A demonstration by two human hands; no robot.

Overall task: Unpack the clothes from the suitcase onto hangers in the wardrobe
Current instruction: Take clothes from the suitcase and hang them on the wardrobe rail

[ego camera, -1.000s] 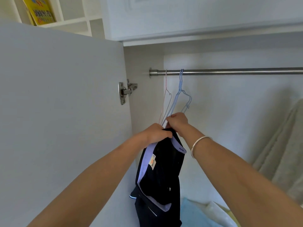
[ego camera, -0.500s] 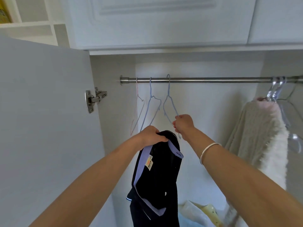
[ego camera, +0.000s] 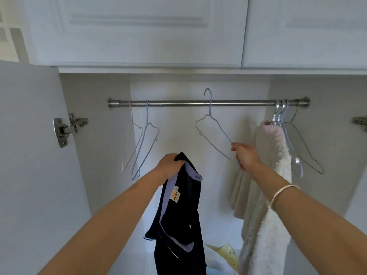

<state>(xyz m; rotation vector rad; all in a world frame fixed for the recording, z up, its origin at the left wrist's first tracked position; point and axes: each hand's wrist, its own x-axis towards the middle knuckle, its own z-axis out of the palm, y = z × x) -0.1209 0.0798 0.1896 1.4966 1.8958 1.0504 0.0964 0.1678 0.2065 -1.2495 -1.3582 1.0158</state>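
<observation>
My left hand (ego camera: 169,164) grips the collar of a dark navy shirt (ego camera: 181,221) with a pale lilac lining, which hangs down in front of the open wardrobe. My right hand (ego camera: 245,155) pinches the lower end of a thin blue wire hanger (ego camera: 213,132). The hanger is tilted, and its hook rises above the steel rail (ego camera: 198,103), clear of it. Two more wire hangers, one pink (ego camera: 131,143) and one blue (ego camera: 146,145), hang at the rail's left end.
A fluffy cream-and-pink garment (ego camera: 266,175) hangs at the rail's right end beside clear plastic hangers (ego camera: 288,139). The wardrobe's left door (ego camera: 35,155) stands open with its hinge (ego camera: 67,128) showing. Yellow and pale blue items (ego camera: 222,259) lie on the wardrobe floor. White upper cabinets (ego camera: 139,30) sit overhead.
My right hand has drawn the blue hanger rightward along the rail and lifted its hook above the bar. The view has swung right, showing the whole rail. My left hand keeps its hold on the shirt.
</observation>
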